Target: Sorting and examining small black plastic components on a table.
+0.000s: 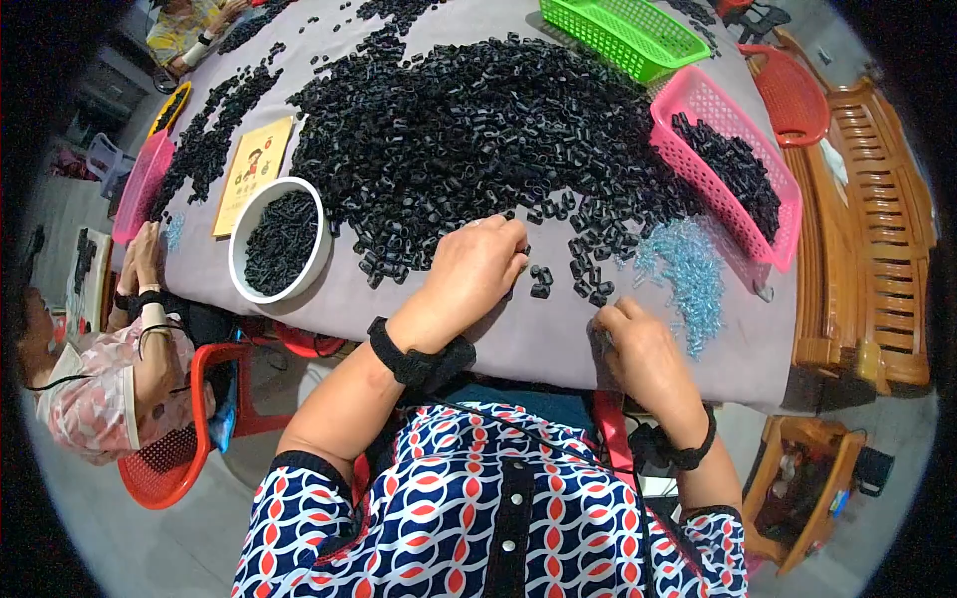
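My left hand [477,267] rests at the near edge of a wide pile of small black plastic pieces [478,130]. Its fingers are curled in, and what they hold, if anything, is hidden. A few loose black pieces [540,282] lie between my two hands. Close to the table's front edge, my right hand [643,351] has thumb and fingers drawn together. I cannot make out anything in its grip. Just beyond it, to the right, small pale-blue see-through pieces [688,279] lie in a heap. Both wrists wear black bands.
A white bowl [236,261] of dark ridged pieces stands left, beside a yellow booklet [231,194]. At the right are a pink basket [788,221] holding black pieces and a green basket [583,35]. Two other people sit left and far left. A wooden bench [887,239] stands right.
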`<state>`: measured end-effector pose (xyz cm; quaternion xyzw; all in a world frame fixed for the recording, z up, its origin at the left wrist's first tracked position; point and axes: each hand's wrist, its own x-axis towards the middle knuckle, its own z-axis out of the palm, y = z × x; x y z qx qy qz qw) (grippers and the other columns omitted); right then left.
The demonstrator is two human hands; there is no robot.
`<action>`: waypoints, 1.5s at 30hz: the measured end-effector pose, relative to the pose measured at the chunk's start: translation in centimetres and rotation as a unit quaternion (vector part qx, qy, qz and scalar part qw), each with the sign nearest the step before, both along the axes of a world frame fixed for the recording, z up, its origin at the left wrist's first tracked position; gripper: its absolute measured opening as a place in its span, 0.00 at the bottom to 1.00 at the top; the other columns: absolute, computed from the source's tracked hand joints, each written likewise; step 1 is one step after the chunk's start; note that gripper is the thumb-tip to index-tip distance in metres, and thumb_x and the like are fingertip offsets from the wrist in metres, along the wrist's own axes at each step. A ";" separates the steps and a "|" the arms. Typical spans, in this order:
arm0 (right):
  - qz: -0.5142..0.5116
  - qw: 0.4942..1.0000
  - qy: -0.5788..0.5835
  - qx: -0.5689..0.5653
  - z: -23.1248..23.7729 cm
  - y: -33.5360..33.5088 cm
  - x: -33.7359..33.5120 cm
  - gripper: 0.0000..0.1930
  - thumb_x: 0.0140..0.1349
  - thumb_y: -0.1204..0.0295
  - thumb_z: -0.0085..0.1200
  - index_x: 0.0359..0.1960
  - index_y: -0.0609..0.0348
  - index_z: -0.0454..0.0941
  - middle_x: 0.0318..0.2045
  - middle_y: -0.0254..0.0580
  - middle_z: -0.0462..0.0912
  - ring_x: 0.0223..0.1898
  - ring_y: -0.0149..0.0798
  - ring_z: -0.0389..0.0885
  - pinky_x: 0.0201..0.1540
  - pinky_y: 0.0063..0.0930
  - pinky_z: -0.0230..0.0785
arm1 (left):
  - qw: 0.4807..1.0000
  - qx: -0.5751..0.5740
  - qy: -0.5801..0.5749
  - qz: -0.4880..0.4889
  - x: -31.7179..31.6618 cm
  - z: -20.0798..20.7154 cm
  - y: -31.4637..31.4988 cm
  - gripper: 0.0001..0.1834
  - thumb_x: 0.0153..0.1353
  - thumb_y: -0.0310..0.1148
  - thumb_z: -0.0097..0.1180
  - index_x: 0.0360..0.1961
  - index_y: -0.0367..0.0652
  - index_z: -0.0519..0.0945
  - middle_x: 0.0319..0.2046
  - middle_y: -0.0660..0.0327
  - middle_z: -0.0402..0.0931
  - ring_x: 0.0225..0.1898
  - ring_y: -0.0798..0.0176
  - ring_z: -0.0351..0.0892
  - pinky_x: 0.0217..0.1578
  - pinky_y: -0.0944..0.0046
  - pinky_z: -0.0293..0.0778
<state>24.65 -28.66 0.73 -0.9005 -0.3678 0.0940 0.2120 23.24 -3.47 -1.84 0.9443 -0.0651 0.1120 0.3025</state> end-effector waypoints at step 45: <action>-0.078 0.857 0.257 0.439 -2.6 5.0 0.7 0.11 0.56 0.84 0.56 0.42 0.66 0.79 0.38 0.36 0.81 0.40 0.29 0.82 0.43 0.22 0.74 | 0.768 -0.588 0.251 -0.042 -3.7 -1.0 -1.5 0.10 0.60 0.23 0.62 0.43 0.33 0.82 0.32 0.62 0.83 0.33 0.72 0.81 0.36 0.72 0.80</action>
